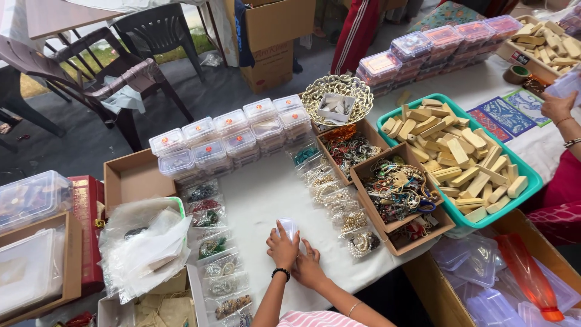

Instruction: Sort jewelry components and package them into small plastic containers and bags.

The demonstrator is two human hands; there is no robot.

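While both hands rest together on the white-covered table [266, 194] near its front edge, the left hand [282, 247] is closed over a small clear plastic box with a rounded lid [288, 227], and the right hand [307, 266] lies just beside it, its fingers bent and touching the left wrist; whether it also grips something I cannot tell. The box stands upright on the cloth, between two columns of small clear packets of bead jewellery [213, 254] that run towards the front edge. Behind, towards the far edge, are stacked clear lidded boxes [233, 136], open cardboard trays of mixed beads [396, 191] and a teal plastic basket of pale wooden blocks [460, 157]. Another person's hand [558, 106] works at the right edge. I judge that the step in hand is the setting or closing of this little box; the next move seems to call for a firm hold on it, so the lid does not slip.
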